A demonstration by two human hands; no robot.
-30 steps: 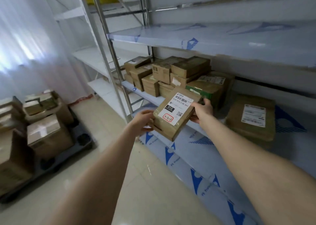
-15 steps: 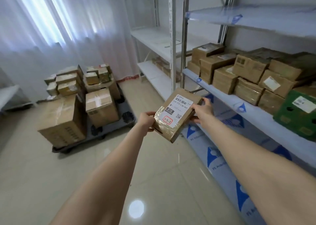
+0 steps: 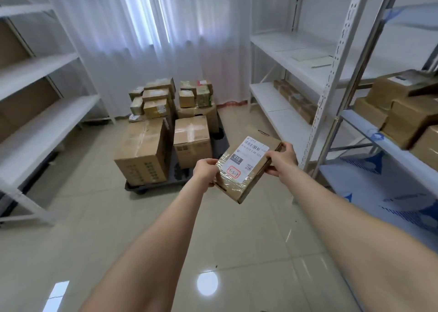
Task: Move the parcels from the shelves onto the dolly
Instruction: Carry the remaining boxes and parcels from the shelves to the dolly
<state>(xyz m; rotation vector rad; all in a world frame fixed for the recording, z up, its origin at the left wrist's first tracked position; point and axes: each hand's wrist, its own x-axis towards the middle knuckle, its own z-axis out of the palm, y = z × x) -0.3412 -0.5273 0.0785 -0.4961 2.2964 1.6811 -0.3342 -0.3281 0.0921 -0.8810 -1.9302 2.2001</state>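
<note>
A flat brown cardboard parcel [image 3: 246, 167] with a white shipping label is held in the air between both hands. My left hand [image 3: 205, 171] grips its near-left corner and my right hand [image 3: 282, 159] grips its right edge. Ahead on the floor stands the dark dolly [image 3: 174, 169], loaded with two large boxes [image 3: 142, 153] in front and several small parcels [image 3: 157, 97] stacked behind. More brown parcels [image 3: 407, 117] remain on the shelf [image 3: 388, 143] at the right.
White metal shelving [image 3: 40, 127] lines the left wall and another white rack [image 3: 296, 70] stands at the back right, holding a few brown packs [image 3: 296, 103]. White curtains hang behind the dolly. Glossy tiled floor lies between me and the dolly.
I have turned left from the right shelf with the parcel in both hands. The dolly now lies straight ahead, and the parcel has left the shelf area.
</note>
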